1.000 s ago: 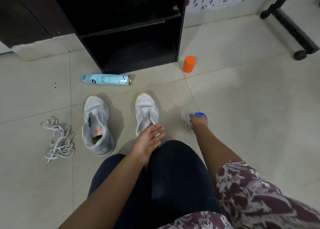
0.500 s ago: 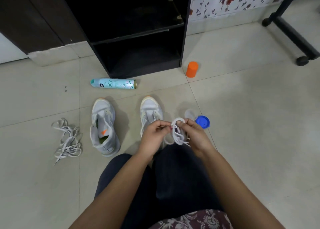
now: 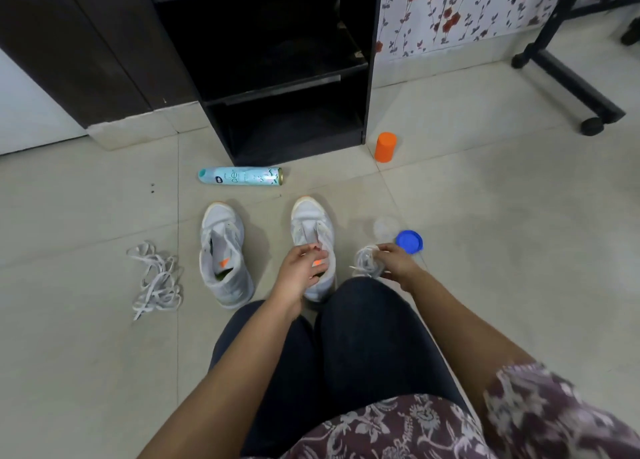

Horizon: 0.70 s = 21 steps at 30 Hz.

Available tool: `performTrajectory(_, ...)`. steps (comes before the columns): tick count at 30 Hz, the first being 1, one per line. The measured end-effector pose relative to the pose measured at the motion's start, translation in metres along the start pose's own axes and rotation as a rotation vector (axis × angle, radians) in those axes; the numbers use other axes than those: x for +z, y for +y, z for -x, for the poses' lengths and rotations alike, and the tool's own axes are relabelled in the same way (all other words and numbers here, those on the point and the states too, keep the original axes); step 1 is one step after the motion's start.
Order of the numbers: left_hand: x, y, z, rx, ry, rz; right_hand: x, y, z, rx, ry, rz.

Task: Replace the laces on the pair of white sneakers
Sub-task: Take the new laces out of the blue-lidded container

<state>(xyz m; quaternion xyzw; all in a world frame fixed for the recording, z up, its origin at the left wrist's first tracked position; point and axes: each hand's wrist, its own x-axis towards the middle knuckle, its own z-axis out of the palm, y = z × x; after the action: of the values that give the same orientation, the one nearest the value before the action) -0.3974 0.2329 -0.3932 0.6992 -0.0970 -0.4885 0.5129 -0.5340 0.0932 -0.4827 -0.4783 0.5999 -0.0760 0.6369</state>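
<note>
Lace coil [image 3: 366,262], white and bundled, sits pinched in the right hand [image 3: 396,264]. The left hand [image 3: 299,271] curls over the collar of the nearer sneaker [image 3: 310,217], just left of the coil; whether it grips or only touches I cannot tell. Farther left lie the second sneaker [image 3: 223,250] and the old laces [image 3: 156,278] on the floor [image 3: 104,354]. Unwinding the coil carelessly could likely knot or drop it.

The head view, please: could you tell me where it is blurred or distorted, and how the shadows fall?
Head view: the wide angle splays the uprights of the dark shelf unit. The patterned sleeve is smeared with motion blur, and the left hand is slightly soft. A soft shadow lies to the right of the left-hand sneaker, so the light looks diffuse. There is no hard glare on the floor.
</note>
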Motion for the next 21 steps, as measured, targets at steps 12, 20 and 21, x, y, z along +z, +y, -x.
performTrajectory(12, -0.147, -0.048, -0.019, 0.145, 0.486, 0.098, 0.174, -0.023, 0.052, -0.817, -0.150, 0.851)
performTrajectory(20, -0.286, -0.085, -0.079, -0.004, 0.785, -0.388, 0.287, -0.046, 0.038, -0.951, -0.368, 1.001)
performTrajectory(21, -0.296, -0.083, -0.088, -0.014, 0.780, -0.460, 0.289, -0.050, 0.032, -0.945, -0.376, 1.012)
